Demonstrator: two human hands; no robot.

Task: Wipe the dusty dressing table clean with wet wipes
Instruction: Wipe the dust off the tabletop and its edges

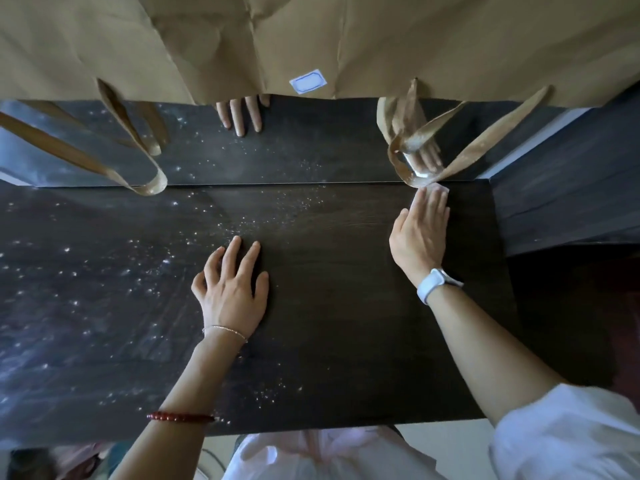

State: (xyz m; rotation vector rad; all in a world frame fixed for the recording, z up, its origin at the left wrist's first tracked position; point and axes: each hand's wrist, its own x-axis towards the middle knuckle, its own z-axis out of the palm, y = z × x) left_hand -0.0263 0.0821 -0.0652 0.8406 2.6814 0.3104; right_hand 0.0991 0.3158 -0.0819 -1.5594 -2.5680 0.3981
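Left hand (232, 292) flat, empty, on dressing table (346, 306) | right hand (420, 233) flat, pressing wet wipe (437, 192) under fingertips

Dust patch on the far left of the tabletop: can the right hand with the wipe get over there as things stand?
Probably, but not directly. The right hand presses the wet wipe at the back right corner, and the left hand rests flat between it and the dust patch.
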